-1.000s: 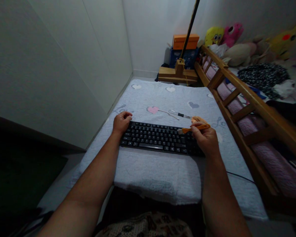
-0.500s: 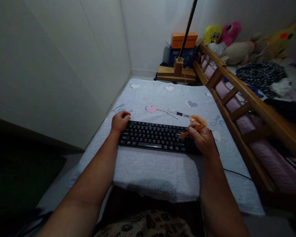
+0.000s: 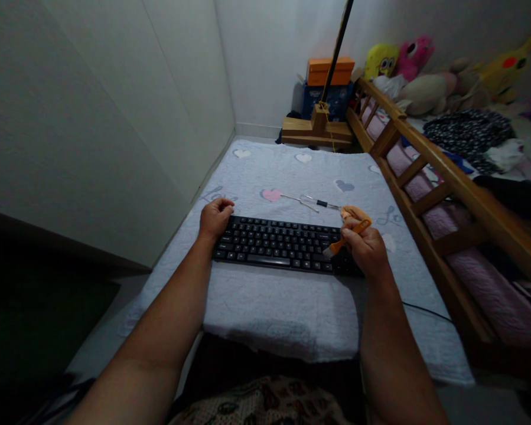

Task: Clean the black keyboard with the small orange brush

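A black keyboard [image 3: 274,243] lies flat on the cloth-covered table. At its upper left corner rests my left hand [image 3: 215,219], fingers curled in and closed against the keyboard's edge. Over the right part of the keys, my right hand [image 3: 366,247] pinches a small orange brush [image 3: 355,231] by its handle. The brush slants down to the left, its pale bristles on or just over the keys. My right hand and forearm hide the keyboard's right end. Just beyond that hand is a crumpled orange cloth [image 3: 352,213].
Behind the keyboard lie a thin wire tool with a black sleeve [image 3: 322,203] and a thin white stick [image 3: 308,206]. A black cable [image 3: 427,311] runs off to the right. A wooden bed rail [image 3: 451,168] borders the table's right side; a wooden stand base [image 3: 317,131] stands beyond the far edge.
The brush in my right hand has tilted more steeply, its bristles moving slightly right and down over the keys. My left hand and the keyboard have stayed in place.
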Available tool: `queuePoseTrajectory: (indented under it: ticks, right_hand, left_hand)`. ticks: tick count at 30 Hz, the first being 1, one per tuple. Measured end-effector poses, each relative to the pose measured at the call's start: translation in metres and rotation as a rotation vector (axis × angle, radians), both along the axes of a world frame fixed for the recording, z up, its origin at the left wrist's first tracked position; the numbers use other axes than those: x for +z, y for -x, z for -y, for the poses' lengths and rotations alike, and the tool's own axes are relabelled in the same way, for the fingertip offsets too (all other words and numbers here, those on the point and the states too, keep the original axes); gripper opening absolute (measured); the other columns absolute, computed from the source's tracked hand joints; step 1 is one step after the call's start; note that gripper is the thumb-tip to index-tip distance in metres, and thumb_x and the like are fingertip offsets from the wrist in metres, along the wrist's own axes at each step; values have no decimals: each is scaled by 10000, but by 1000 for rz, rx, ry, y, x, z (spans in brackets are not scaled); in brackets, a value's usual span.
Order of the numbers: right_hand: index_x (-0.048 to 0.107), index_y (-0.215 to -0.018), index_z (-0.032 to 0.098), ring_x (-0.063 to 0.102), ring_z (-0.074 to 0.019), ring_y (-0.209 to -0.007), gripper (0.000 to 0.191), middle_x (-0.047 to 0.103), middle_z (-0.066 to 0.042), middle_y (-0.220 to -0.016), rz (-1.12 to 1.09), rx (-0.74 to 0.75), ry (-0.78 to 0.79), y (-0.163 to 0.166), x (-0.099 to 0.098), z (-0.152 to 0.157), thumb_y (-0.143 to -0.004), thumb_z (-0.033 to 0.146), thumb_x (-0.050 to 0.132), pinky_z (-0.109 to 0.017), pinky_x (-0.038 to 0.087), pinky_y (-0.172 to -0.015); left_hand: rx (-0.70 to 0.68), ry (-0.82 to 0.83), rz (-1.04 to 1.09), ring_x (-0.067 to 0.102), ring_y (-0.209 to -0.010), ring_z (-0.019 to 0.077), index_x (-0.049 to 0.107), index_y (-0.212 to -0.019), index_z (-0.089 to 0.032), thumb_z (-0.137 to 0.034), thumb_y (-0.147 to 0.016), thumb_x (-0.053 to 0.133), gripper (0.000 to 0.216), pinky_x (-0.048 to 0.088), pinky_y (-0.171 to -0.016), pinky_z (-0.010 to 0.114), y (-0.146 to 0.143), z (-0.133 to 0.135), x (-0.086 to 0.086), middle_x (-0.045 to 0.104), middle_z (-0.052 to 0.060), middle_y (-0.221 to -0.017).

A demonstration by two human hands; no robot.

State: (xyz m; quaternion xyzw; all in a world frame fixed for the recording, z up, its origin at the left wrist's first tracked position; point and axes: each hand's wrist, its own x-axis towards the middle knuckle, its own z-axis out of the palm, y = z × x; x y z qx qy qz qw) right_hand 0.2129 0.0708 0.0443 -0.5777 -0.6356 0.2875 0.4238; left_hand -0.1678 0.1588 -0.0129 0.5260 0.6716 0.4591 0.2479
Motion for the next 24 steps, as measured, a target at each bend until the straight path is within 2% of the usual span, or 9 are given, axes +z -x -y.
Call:
queuePoseTrajectory:
  ticks: [4,8,15,20,24]
  right_hand:
    - [588,-723,275,504,-209,-598,253,525,-2,-633,-90,-57,-20,1,-6,0,-910,446,600,-378,430,-622]
    - [596,-763,278,558,-216,-628,258,578,-5,-657,-63,-72,-76,9,-6,0,-945,460,597,-385,467,-668]
    - [605,-795,262,572,-203,-606,217,589,10,-637,109,29,-236,23,-6,1,-963,394,564,-359,426,-631]
    - [570,-761,261,514,-182,-548,229,515,28,-591,131,79,-242,24,-8,4,-972,344,537,-344,381,-588]
    - [564,-753,263,512,-183,-554,240,500,29,-593,105,63,-243,23,-8,4,-977,344,537,-337,382,-589]
  left_hand:
    - [2,3,6,607,-733,195,711,-762,-224,-259,-713,633,98,482,-745,317,0,-1,-1,671,-5,-715]
    - [-1,9,14,603,-743,192,704,-763,-220,-269,-709,629,104,478,-749,314,0,-1,0,666,-3,-724]
    - [-11,10,5,602,-741,189,705,-784,-211,-291,-714,622,135,469,-750,314,0,0,0,664,-6,-725]
    - [-13,-1,22,584,-714,182,698,-771,-214,-297,-710,618,130,452,-730,311,1,0,-1,643,-10,-703]
    - [-9,-2,24,579,-703,183,702,-765,-216,-295,-706,619,129,444,-720,311,1,-1,-2,636,-11,-690]
